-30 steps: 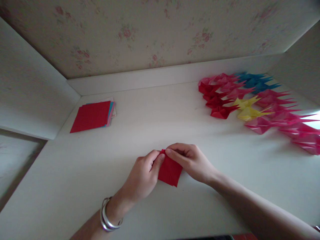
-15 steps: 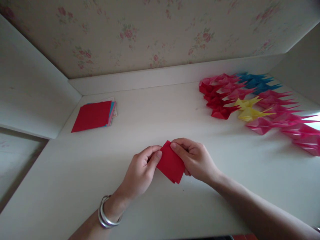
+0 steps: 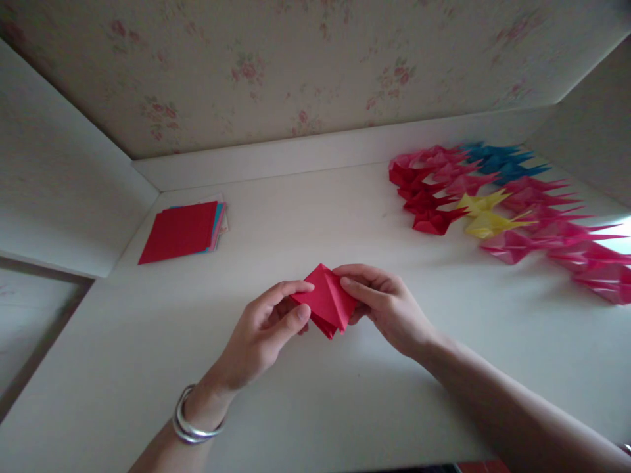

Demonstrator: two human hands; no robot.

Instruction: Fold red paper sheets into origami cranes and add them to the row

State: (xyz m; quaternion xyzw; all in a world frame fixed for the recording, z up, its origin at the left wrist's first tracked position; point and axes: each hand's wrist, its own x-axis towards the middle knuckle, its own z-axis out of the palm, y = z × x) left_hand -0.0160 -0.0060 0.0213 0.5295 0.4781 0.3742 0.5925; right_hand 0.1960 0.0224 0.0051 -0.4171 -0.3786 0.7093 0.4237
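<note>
A small folded square of red origami paper (image 3: 325, 295) is held between my two hands above the white tabletop, one corner pointing away from me. A crease runs down its face, and its near layers stand a little apart. My left hand (image 3: 263, 325) has its left corner between the index finger and the thumb, which bends near the lower left edge. On the right side, my right hand (image 3: 382, 299) pinches the paper with the thumb on top and fingers underneath, partly hidden.
A stack of coloured paper sheets (image 3: 180, 231), red on top, lies at the back left of the white tabletop (image 3: 296, 223). Rows of folded paper pieces (image 3: 488, 203) in red, pink, blue and yellow stand at the back right. Behind is a floral wall (image 3: 276, 72).
The red paper has moved slightly away and left, and its layers have opened up, showing a crease. My left thumb has slid down from its corner.
</note>
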